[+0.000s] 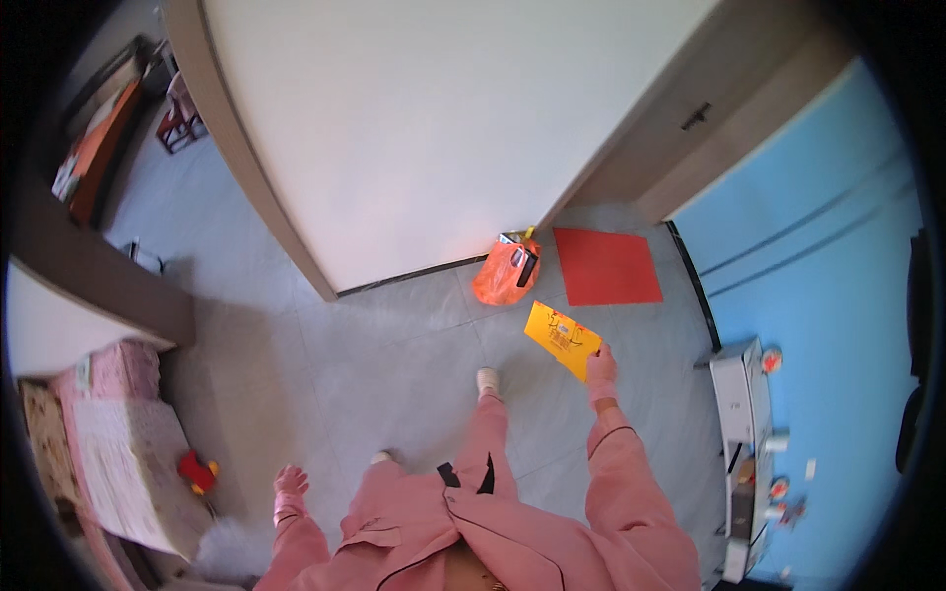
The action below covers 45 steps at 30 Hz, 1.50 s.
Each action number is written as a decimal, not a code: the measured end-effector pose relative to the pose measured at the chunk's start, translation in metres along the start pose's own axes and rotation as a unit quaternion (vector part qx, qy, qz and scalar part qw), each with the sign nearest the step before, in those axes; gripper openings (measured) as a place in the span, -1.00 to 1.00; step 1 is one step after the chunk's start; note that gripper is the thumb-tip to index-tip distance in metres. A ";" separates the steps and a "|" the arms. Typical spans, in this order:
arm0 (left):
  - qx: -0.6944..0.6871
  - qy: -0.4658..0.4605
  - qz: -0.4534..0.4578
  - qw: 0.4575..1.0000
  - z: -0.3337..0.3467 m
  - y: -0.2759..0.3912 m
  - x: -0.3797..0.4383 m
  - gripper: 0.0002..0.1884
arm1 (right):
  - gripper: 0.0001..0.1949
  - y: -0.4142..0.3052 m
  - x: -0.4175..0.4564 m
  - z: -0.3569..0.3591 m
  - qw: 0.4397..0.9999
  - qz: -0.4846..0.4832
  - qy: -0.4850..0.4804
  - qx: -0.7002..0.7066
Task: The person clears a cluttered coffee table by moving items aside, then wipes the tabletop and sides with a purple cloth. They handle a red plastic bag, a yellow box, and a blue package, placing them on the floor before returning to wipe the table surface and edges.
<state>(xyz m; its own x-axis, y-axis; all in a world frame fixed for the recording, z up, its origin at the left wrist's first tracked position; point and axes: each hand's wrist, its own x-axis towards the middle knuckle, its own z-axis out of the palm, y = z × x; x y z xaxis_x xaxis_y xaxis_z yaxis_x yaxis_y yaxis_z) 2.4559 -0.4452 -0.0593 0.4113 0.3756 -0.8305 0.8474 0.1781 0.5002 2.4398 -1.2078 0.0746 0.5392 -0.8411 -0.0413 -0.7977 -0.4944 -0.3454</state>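
My right hand (603,367), in a pinkish glove, grips one corner of a flat yellow packet or folder (563,338) that bears dark writing. It is held out in front of me above the grey tiled floor. At lower left hangs my left hand (291,482), also gloved, with its fingers apart and nothing in it. Beyond the yellow packet, an orange plastic bag (504,275) stands on the floor near the end of the white wall, with a dark object at its side. A red doormat (608,267) lies to the right of the bag.
A brown door (665,125) with a dark handle is at upper right. A white cabinet (735,391) stands along the blue wall. To the left are a doorway, a sofa (122,465) under a light cover, and a red and yellow object (197,473) beside it.
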 end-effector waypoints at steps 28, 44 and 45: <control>-0.193 -0.016 -0.049 0.980 0.283 -0.063 -0.308 -0.41 | -0.80 -0.117 0.385 0.177 0.941 -0.234 -0.174 -0.171; -0.207 0.038 -0.091 0.973 0.311 -0.103 -0.343 -0.42 | -0.46 -0.146 0.411 0.172 0.916 -0.222 -0.262 -0.209; -0.208 0.043 -0.096 0.972 0.309 -0.108 -0.346 -0.42 | -0.47 -0.148 0.392 0.164 0.909 -0.227 -0.282 -0.207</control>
<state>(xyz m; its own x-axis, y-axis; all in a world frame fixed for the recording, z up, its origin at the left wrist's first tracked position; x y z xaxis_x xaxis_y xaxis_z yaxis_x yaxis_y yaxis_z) 2.3261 -0.8757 0.0980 0.2132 0.3706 -0.9040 0.6894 0.5985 0.4080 2.8133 -1.4285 -0.0439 0.7976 -0.3414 -0.4972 -0.4285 -0.9009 -0.0687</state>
